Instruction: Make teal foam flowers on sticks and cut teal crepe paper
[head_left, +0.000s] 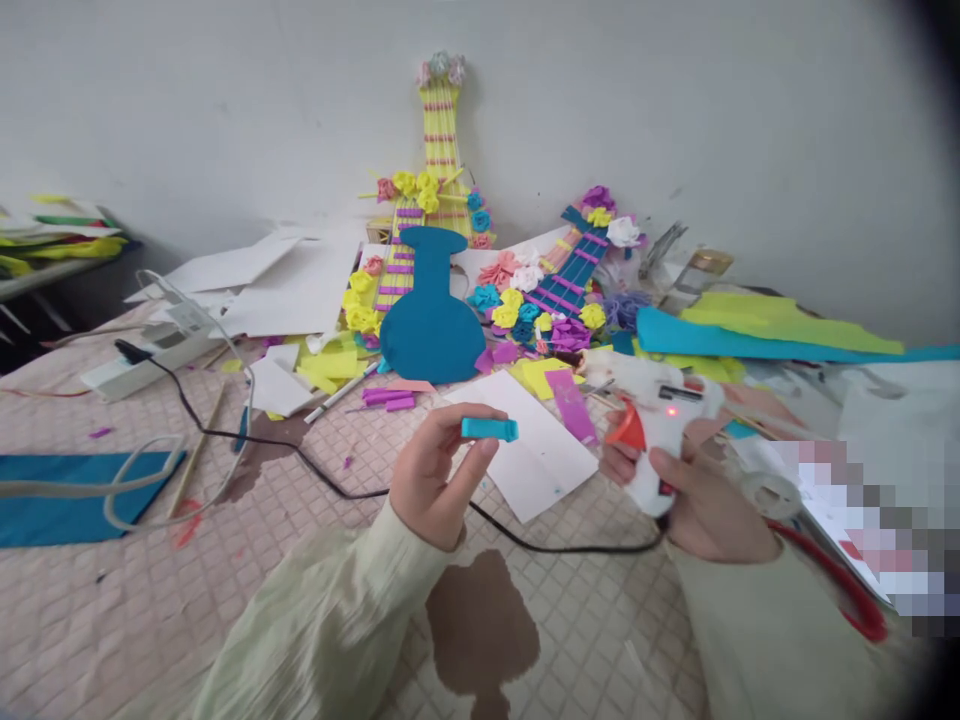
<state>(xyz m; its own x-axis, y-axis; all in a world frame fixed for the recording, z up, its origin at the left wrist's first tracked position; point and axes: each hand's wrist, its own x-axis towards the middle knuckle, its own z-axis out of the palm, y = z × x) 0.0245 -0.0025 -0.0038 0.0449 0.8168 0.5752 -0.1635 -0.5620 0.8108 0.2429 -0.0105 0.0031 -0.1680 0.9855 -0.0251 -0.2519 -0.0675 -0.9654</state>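
Note:
Between the thumb and fingers of my left hand (442, 475) is a small rolled strip of light blue paper (484, 429), held up over the table. My right hand (701, 495) grips a white hot glue gun (656, 430) with an orange trigger and a lit red light; its nozzle points up and left. Beneath and between the hands lies a white sheet (525, 490). Just beyond stands a blue guitar-shaped cutout (433, 335), upright against decorated guitar crafts with paper flowers.
The glue gun's black cord (570, 548) runs across the table to a white power strip (150, 360) at left. Purple paper rolls (388, 397), yellow scraps and white boards lie around. At right are blue and yellow sheets (787, 325) and red-handled scissors (840, 590).

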